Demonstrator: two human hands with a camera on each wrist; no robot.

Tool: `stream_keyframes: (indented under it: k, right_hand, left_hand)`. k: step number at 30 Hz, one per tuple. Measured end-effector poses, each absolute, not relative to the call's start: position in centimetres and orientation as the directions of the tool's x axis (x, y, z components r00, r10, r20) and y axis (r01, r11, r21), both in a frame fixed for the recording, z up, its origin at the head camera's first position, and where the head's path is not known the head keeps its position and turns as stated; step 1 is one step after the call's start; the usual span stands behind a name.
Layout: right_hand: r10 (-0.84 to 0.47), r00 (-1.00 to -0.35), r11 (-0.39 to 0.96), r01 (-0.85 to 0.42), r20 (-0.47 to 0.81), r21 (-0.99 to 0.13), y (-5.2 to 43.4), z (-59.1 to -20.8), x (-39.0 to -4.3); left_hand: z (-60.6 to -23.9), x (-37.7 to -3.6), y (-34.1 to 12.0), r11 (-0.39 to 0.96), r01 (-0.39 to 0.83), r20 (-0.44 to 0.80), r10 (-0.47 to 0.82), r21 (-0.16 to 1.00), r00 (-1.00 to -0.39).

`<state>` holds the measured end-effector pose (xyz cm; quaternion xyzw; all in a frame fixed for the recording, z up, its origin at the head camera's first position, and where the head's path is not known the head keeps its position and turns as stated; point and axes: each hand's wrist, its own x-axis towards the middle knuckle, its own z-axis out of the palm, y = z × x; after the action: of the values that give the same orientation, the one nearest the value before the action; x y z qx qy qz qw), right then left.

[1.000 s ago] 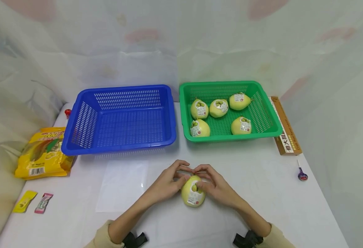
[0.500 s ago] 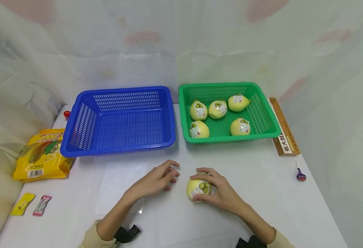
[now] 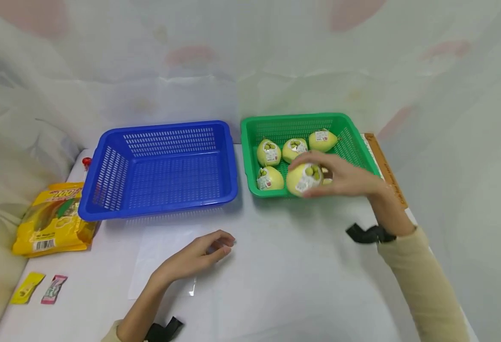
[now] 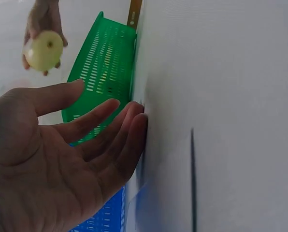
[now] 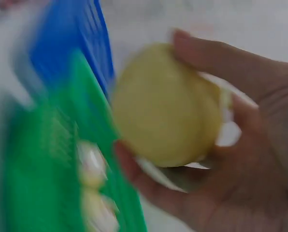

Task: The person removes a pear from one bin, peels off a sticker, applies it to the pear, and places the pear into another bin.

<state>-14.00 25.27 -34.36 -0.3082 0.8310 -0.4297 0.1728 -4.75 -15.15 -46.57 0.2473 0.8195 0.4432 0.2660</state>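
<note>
My right hand (image 3: 346,176) grips a pale yellow-green fruit (image 3: 294,181) with a printed label, thumb on one side and fingers on the other. It holds the fruit up over the front part of the green basket (image 3: 256,192). In the right wrist view the smooth fruit (image 5: 161,106) fills the grip, and the basket appears blurred beside it. Similar labelled fruits lie in the basket, including one at its left front (image 3: 272,178); another is mostly hidden behind my hand. My left hand (image 3: 197,256) is low over the white table, fingers loosely bent, holding nothing.
A blue basket (image 3: 158,213) with nothing in it stands left of the green one. A clear plastic sheet (image 3: 156,251) lies beside my left hand. Further left are a yellow bag (image 3: 53,223) and two small wrapped sweets (image 3: 28,288). A brown box (image 3: 385,166) lies behind my right wrist.
Both hands were at the fruit on the table; the left let go and drew away leftward. The right then lifted the fruit and carried it forward and rightward to above the green basket.
</note>
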Motion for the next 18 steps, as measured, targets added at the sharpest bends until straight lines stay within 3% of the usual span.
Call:
stream_keyframes:
  k: [4,8,12,18]
  right_hand:
    - [-0.644,-0.713,0.609,-0.259,-0.277,-0.749,26.6,-34.0,-20.8]
    - [-0.628,-0.599,0.707,-0.171,-0.497,-0.686,26.1,-35.5,-24.3]
    - [-0.636,-0.518,0.734,-0.178,-0.572,-0.655,25.3,-37.1,-25.5]
    - [-0.614,-0.512,0.756,-0.166,-0.600,-0.633,25.0,-37.9,-25.1]
  left_hand:
    - [-46.6,-4.5,-15.3,0.495,0.174,-0.224,0.643,0.851,-0.732]
    - [-46.5,-4.3,-15.4,0.501,0.185,-0.224,0.647,0.845,-0.729]
    - [-46.4,-4.2,-15.4,0.503,0.188,-0.224,0.648,0.844,-0.727]
    - [-46.0,-3.8,-16.0,0.509,0.183,-0.242,0.656,0.841,-0.715]
